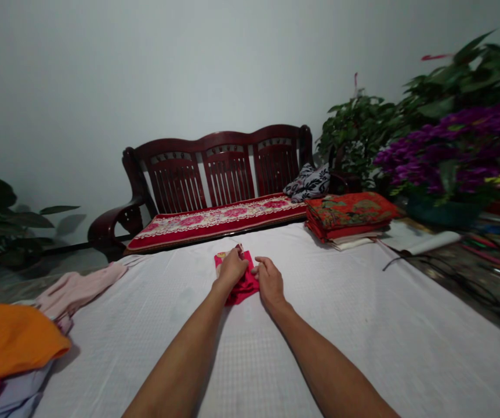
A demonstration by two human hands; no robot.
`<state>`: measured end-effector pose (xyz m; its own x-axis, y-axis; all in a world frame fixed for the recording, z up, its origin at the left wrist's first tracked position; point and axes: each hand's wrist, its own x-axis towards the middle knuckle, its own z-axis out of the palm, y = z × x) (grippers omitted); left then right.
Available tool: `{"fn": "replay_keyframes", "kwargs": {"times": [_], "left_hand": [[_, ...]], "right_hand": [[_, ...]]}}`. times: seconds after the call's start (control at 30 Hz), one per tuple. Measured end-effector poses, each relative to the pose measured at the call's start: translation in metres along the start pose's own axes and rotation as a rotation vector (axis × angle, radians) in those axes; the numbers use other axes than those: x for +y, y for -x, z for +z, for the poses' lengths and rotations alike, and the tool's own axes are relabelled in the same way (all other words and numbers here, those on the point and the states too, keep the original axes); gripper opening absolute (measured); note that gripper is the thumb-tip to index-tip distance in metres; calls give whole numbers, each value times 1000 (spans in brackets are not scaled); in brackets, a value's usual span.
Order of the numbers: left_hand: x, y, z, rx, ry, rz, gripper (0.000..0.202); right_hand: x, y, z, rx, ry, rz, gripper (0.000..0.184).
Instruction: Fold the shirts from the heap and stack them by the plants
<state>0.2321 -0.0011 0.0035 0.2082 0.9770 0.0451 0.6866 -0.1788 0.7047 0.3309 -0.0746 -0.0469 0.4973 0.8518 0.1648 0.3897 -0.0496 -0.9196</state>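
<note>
A small pink-red piece of cloth [247, 288], partly folded and with a light print at its left corner, lies on the white-covered table. My left hand [231, 267] is closed on the upper part of the cloth, its fingers pinched together, and it hides some of the print. At the right edge of the cloth rests my right hand [271, 281], its fingers loosely bent and apart, with the fingertips touching or very near the fabric. Whether any cloth lies under those fingertips I cannot tell.
A white checked cloth [341, 325] covers the table. Orange clothing [17, 339] and a pale pink garment [82, 288] lie at left. Folded red patterned fabric [352, 210] is stacked at back right, near purple flowers [454, 151] and cables [454, 278]. A wooden bench [228, 174] stands behind.
</note>
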Motion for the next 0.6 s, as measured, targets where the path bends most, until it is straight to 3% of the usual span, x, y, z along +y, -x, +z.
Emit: {"fn": "replay_keyframes", "kwargs": {"times": [0.2, 0.37, 0.6], "left_hand": [[-6, 13, 3, -46, 14, 73, 38], [-25, 27, -9, 60, 14, 272, 37], [-45, 56, 7, -9, -311, 438, 48]], "right_hand": [[5, -5, 2, 20, -9, 4, 45], [0, -4, -1, 122, -15, -146, 34], [-9, 1, -6, 10, 349, -132, 39]]}}
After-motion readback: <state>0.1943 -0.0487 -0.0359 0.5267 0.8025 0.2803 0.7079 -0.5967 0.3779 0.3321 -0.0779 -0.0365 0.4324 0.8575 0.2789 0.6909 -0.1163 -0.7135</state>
